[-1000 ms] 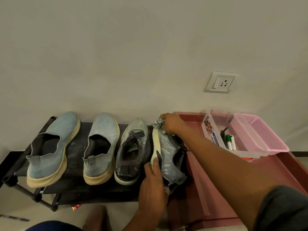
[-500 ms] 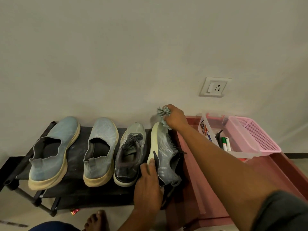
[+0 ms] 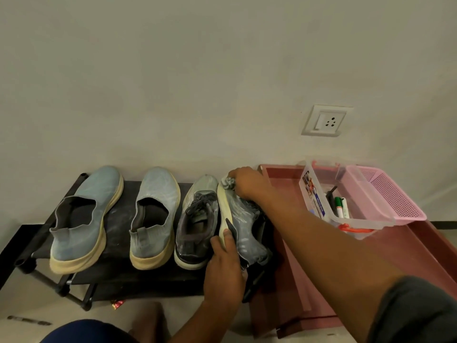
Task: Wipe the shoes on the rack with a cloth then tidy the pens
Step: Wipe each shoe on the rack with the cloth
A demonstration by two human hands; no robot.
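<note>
Several shoes stand in a row on a low black rack (image 3: pixel 116 220). At the right end a grey sneaker (image 3: pixel 243 231) is tipped onto its side, pale sole facing left. My left hand (image 3: pixel 226 266) grips its heel. My right hand (image 3: pixel 247 183) holds a bunched grey cloth (image 3: pixel 228 183) against the sneaker's toe. A second grey sneaker (image 3: pixel 197 219) sits just left of it. Green and white pens (image 3: pixel 341 207) lie in a clear plastic box (image 3: pixel 319 194) at the right.
Two light blue slip-on shoes (image 3: pixel 86 216) (image 3: pixel 155 214) fill the rack's left half. A pink mesh basket (image 3: pixel 390 194) leans against the clear box on a reddish-brown tray (image 3: pixel 408 251). A wall socket (image 3: pixel 326 120) is above. A bare foot (image 3: pixel 148 318) is near the rack's front.
My right hand with the cloth has come back down from above the toe onto the tipped sneaker's toe. My left hand keeps its grip on the heel.
</note>
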